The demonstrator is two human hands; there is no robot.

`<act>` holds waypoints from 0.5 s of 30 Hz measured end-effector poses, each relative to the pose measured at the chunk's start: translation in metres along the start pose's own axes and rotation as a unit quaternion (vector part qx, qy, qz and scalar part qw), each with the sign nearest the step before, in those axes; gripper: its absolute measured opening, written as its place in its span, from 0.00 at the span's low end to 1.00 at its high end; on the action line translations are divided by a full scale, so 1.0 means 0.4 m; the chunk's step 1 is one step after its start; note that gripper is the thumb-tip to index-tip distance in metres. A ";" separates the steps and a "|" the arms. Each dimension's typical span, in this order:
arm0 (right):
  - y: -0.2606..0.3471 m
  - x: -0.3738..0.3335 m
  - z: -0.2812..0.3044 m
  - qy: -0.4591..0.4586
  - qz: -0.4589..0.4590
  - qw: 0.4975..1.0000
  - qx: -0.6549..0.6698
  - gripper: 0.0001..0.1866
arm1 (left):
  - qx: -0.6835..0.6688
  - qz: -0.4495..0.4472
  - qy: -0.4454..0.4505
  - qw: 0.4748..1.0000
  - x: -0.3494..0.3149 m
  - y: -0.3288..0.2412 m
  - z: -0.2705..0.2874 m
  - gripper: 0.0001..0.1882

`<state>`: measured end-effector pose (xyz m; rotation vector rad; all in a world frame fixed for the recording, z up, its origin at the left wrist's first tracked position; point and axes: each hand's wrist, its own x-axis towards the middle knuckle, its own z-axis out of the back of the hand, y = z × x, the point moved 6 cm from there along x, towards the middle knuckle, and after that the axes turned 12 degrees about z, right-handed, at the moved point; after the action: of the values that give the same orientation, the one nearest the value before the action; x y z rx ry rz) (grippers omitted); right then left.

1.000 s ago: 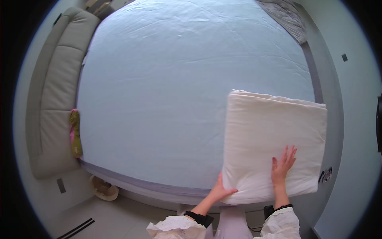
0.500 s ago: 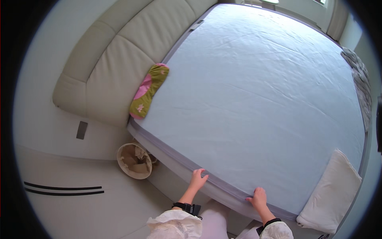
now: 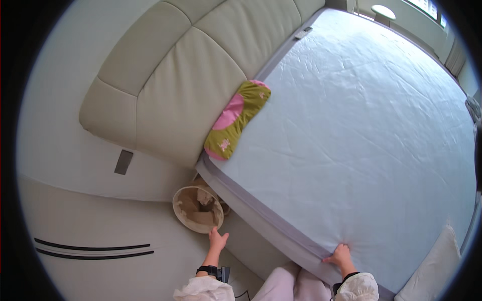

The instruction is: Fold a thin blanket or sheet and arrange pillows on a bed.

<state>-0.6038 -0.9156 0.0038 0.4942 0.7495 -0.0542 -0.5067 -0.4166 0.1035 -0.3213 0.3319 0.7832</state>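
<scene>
Just one hand (image 3: 342,257) on one bed (image 3: 351,150)

Person's kit, as seen from here. Left sleeve (image 3: 203,290): off-white, loose and puffy, bunched into soft folds at the cuff end. Right sleeve (image 3: 359,288): same off-white, same ballooned cut, stops short of the wrist. Left wrist: black band (image 3: 207,270), snug, with a dark boxy unit (image 3: 224,274) on its side, hard-edged. Right wrist: black band (image 3: 351,276) partly tucked under the cuff, details too small to read. Left hand (image 3: 217,240) and right hand (image 3: 341,256) bare. Trousers (image 3: 279,286): pale pinkish-lilac, plain, smooth cloth, lightly creased.
</scene>
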 end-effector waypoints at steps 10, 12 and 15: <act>-0.015 0.168 0.122 0.240 -0.025 0.967 0.080 0.20 | -0.123 -0.082 -0.120 0.982 0.463 -0.388 0.174 0.52; 0.085 0.296 0.280 -0.052 -0.023 0.977 0.205 0.15 | -0.109 -0.089 -0.118 0.983 0.626 -0.466 0.201 0.54; 0.251 0.444 0.471 -0.346 0.018 0.921 0.178 0.18 | -0.299 -0.099 0.069 0.947 0.751 -0.534 0.158 0.55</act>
<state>-0.3304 -0.8891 0.0446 0.7788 0.0269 -0.3208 -0.1411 -0.3444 0.0724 -0.9708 0.1809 0.6507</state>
